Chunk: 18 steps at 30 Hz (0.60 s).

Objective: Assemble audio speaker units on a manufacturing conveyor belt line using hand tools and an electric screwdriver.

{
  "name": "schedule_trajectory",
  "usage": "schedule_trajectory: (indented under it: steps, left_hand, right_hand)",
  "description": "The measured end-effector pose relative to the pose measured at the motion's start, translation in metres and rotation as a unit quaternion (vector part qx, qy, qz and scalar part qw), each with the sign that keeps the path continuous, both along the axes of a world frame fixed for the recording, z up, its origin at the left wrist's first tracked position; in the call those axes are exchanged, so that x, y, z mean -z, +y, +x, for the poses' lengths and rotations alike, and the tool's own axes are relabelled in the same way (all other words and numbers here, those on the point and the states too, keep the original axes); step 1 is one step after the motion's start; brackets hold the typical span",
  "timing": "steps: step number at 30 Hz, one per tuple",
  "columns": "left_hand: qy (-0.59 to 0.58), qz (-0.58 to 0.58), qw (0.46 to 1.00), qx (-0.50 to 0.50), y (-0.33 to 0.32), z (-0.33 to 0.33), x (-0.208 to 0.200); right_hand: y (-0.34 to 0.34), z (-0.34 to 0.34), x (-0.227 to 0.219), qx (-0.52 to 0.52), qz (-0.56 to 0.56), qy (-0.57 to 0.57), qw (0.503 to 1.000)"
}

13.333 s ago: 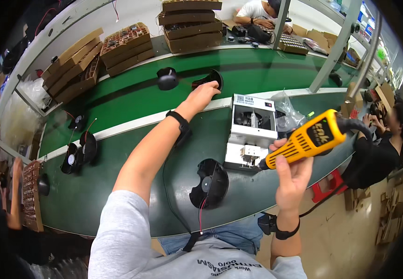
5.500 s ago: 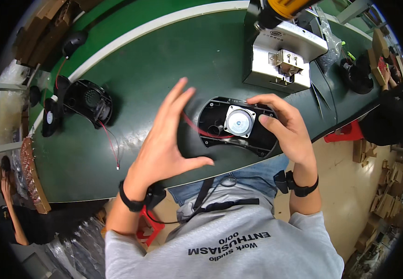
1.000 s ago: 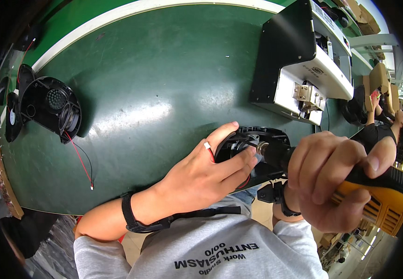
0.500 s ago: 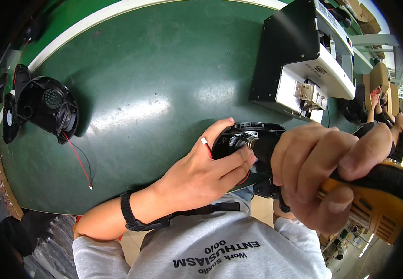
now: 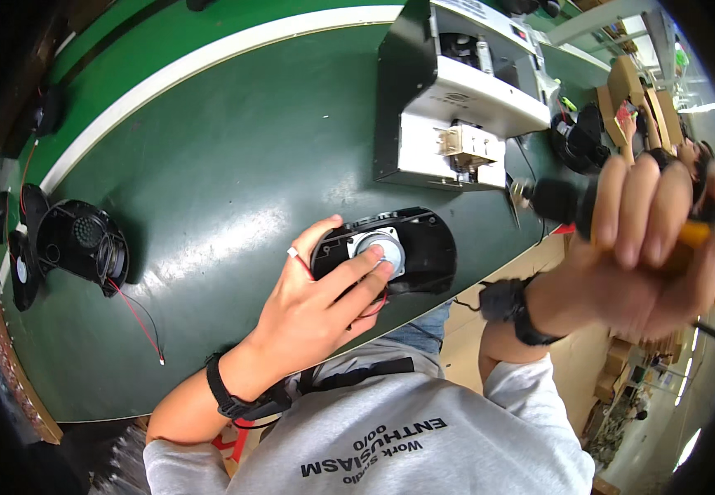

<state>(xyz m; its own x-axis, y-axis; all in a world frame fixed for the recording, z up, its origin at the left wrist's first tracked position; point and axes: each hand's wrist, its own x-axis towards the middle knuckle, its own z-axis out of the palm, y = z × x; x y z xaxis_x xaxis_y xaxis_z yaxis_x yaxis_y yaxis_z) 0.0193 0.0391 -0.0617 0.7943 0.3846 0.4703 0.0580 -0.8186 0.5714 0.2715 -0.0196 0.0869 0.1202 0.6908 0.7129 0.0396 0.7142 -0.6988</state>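
Note:
A black plastic speaker housing [image 5: 433, 254] lies near the table's front edge with its inside facing up. My left hand [image 5: 304, 301] grips its left end, the thumb at the far rim and two fingertips pressing on the round silver speaker [image 5: 391, 245] seated inside. A red wire with a small white connector [image 5: 293, 252] runs across that hand. Off to the right, my right hand [image 5: 642, 256] is closed around a yellow and black power screwdriver [image 5: 564, 206], partly blurred. Its metal tip points left, apart from the housing.
A black and white bench machine [image 5: 411, 124] stands beyond the housing. Open black speaker housings [image 5: 85, 239] sit at the far left, with a red and black wire trailing. Another black part [image 5: 576, 144] lies right of the machine. Another person's arm [image 5: 628, 132] shows at the far right.
The power screwdriver has lifted away from the speaker and moved right and up in my right hand, uncovering the housing. My left hand stays on the housing. The whole view has shifted.

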Motion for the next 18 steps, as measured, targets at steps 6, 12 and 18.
schedule_trajectory:
  steps: [6,12,18]
  left_hand:
    - [0.004,0.018,0.999,-0.031,0.004,-0.004,-0.002]
    - [0.009,0.009,0.999,-0.040,0.003,-0.002,-0.004]
    - [0.007,0.011,0.998,-0.056,0.003,0.000,-0.005]
  right_hand:
    - [0.017,0.021,0.016,0.058,-0.020,0.051,0.997]
    - [0.012,0.009,0.020,0.083,-0.024,0.063,0.994]
    - [0.019,-0.008,0.014,0.130,-0.061,0.027,0.989]
